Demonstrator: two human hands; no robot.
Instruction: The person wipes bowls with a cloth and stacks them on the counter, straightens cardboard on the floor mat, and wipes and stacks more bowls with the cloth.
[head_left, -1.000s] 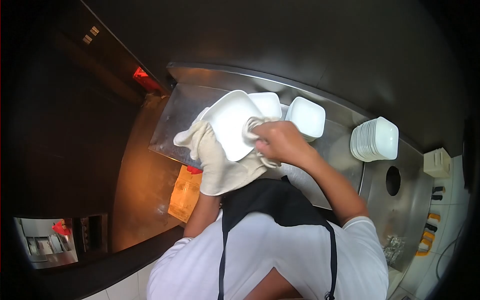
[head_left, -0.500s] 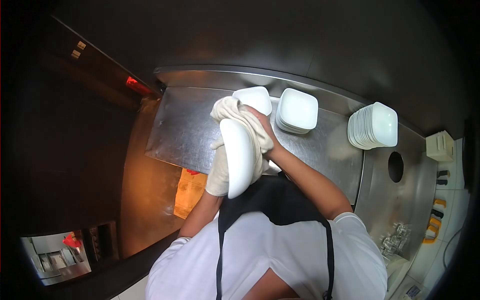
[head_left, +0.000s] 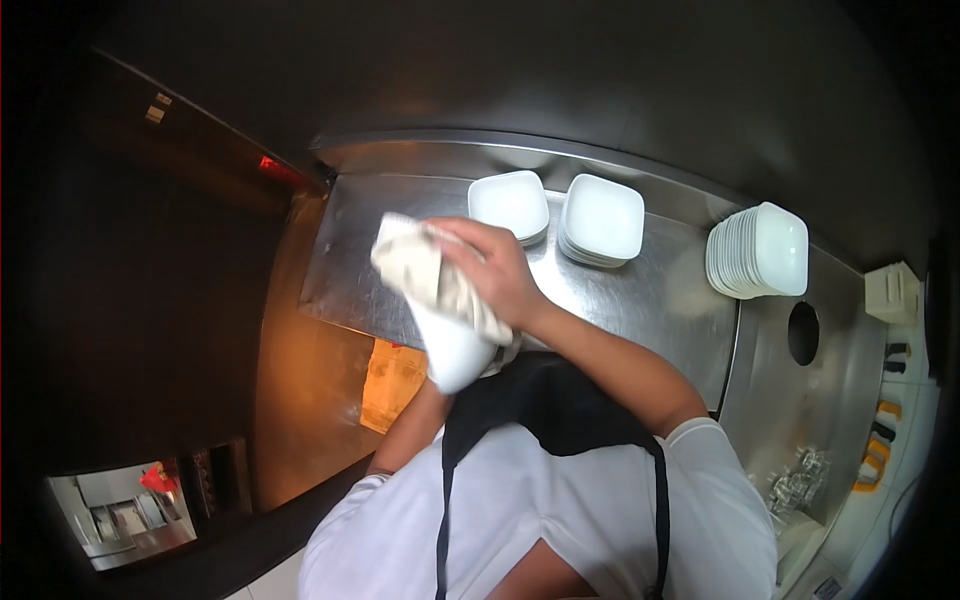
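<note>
A white dish [head_left: 455, 352] is held up tilted in front of my black apron [head_left: 560, 405]. My right hand [head_left: 497, 272] grips a cream cloth [head_left: 425, 268] and presses it over the dish's upper part; both are slightly blurred. Behind the dish my left hand is hidden, and only its forearm [head_left: 410, 430] shows below; the dish rests in that hand. Just beyond, on the steel counter [head_left: 355, 235], stand two stacks of square white dishes, a left stack [head_left: 508, 205] and a middle stack [head_left: 603, 215].
Farther right, a taller leaning stack of white dishes [head_left: 780, 250] stands near a round dark hole [head_left: 803, 333] in the steel top. A cream box [head_left: 890, 292] sits at the far right corner. Clear glassware [head_left: 800, 480] is at lower right. A dark wall [head_left: 560, 80] rises behind the counter.
My right hand has swung from the dish's back edge to its near face, carrying the cloth over it. The dish has turned, and my cloth-covered left hand has gone out of sight behind it.
</note>
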